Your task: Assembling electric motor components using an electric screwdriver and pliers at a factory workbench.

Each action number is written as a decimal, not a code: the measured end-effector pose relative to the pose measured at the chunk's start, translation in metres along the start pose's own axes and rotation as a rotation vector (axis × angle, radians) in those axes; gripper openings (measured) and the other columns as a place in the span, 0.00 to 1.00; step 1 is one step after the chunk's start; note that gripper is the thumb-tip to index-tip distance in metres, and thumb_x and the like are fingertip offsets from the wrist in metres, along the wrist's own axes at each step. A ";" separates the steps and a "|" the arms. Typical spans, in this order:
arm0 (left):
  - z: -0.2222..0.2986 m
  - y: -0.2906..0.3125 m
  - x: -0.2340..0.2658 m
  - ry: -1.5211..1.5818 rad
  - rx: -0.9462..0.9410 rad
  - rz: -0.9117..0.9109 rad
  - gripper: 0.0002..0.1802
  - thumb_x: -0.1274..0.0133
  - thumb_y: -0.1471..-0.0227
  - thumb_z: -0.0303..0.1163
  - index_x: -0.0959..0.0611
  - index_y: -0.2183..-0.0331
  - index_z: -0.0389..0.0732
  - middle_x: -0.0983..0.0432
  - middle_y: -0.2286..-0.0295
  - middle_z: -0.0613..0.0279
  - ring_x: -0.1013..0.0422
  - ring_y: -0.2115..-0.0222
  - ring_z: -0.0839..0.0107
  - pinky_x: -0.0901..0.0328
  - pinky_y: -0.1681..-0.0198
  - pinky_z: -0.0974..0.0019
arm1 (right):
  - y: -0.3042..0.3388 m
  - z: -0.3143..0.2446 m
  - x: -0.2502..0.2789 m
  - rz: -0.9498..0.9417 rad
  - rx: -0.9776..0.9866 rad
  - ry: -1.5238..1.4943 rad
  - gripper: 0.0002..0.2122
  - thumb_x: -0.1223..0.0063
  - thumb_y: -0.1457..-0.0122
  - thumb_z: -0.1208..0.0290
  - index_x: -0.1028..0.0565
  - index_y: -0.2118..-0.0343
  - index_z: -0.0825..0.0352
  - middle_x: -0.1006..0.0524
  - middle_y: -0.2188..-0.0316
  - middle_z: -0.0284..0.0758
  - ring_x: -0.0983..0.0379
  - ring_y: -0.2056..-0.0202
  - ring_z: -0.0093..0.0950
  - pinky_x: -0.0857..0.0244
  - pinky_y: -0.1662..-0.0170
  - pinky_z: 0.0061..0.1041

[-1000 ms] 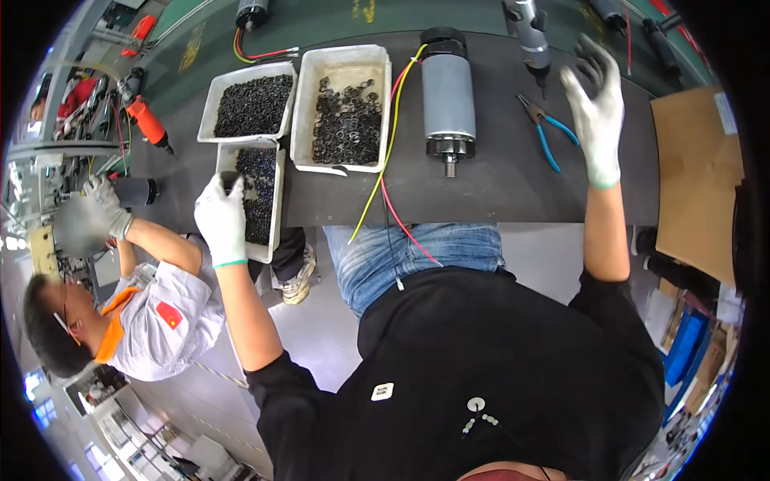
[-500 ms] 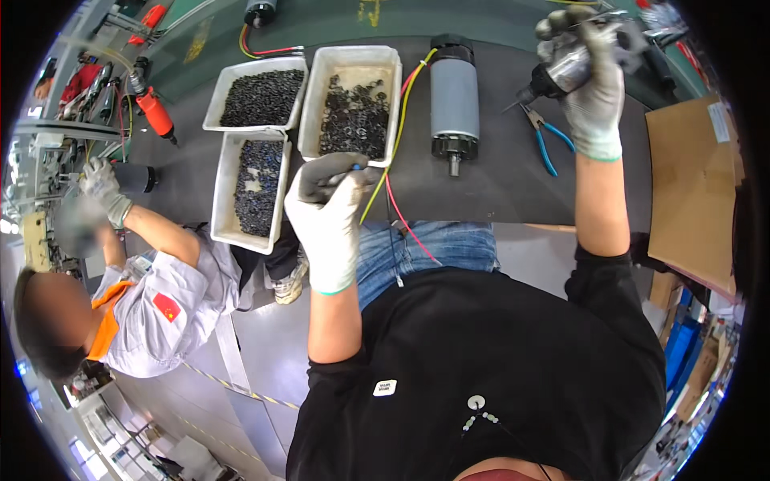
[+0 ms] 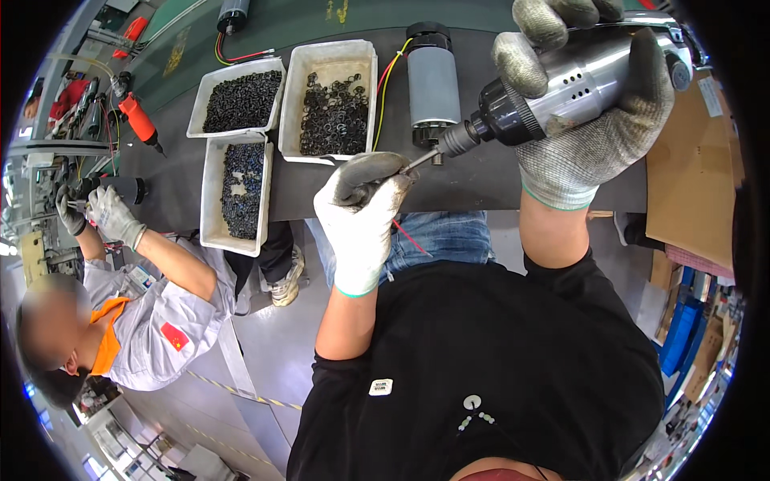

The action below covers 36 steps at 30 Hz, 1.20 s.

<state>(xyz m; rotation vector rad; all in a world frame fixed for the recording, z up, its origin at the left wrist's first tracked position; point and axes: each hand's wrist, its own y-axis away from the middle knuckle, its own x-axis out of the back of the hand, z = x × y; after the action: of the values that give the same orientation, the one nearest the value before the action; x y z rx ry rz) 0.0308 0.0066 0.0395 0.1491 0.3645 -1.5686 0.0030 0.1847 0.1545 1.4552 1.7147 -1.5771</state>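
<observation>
My right hand point(image 3: 589, 104), in a grey-coated white glove, is wrapped round a silver power screwdriver point(image 3: 581, 80) with a black nose. Its thin bit points left and reaches the fingertips of my left hand point(image 3: 365, 204). That gloved hand is closed in a pinch at the bit's tip; whatever sits between the fingers is hidden. Just beyond the bit stands a grey cylindrical motor point(image 3: 434, 84) with black ends, its shaft end partly behind the screwdriver's nose. Yellow and red wires point(image 3: 388, 88) run down beside the motor.
White bins hold small parts: black pieces point(image 3: 241, 100), dark rings point(image 3: 333, 116) and dark-blue pieces point(image 3: 243, 192). An orange-red screwdriver point(image 3: 138, 118) hangs at the left. A co-worker point(image 3: 152, 305) works at far left. A cardboard box point(image 3: 694, 176) stands right; another motor point(image 3: 233, 14) lies at the back.
The screwdriver in my right hand has come nearer and turned left, bringing its bit to my left fingertips. It now covers the blue-handled pliers. My left hand has moved slightly right and down.
</observation>
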 end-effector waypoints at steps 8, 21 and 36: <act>0.000 0.010 -0.004 0.081 0.067 0.051 0.08 0.38 0.51 0.16 0.15 0.65 0.29 0.17 0.68 0.56 0.23 0.71 0.77 0.29 0.65 0.74 | 0.008 0.001 0.000 0.011 -0.028 -0.042 0.20 0.56 0.28 0.54 0.27 0.44 0.64 0.20 0.53 0.41 0.23 0.55 0.41 0.22 0.66 0.38; 0.014 0.012 0.004 -0.296 0.027 -0.032 0.08 0.37 0.50 0.16 0.15 0.64 0.29 0.16 0.68 0.54 0.24 0.72 0.74 0.29 0.65 0.72 | 0.019 0.007 0.002 0.158 -0.044 0.011 0.17 0.49 0.31 0.57 0.26 0.46 0.61 0.19 0.57 0.40 0.22 0.60 0.39 0.22 0.70 0.32; -0.001 0.020 0.002 -0.590 -0.451 -0.099 0.11 0.31 0.55 0.16 0.13 0.66 0.30 0.15 0.66 0.55 0.22 0.70 0.76 0.28 0.64 0.74 | 0.029 -0.002 0.022 -0.028 -0.014 0.165 0.16 0.48 0.32 0.63 0.27 0.46 0.64 0.21 0.56 0.42 0.22 0.59 0.38 0.23 0.66 0.31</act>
<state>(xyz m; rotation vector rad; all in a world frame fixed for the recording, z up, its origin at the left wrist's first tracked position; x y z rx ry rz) 0.0505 0.0055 0.0352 -0.6767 0.2489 -1.5084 0.0203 0.1905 0.1230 1.6005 1.8403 -1.4925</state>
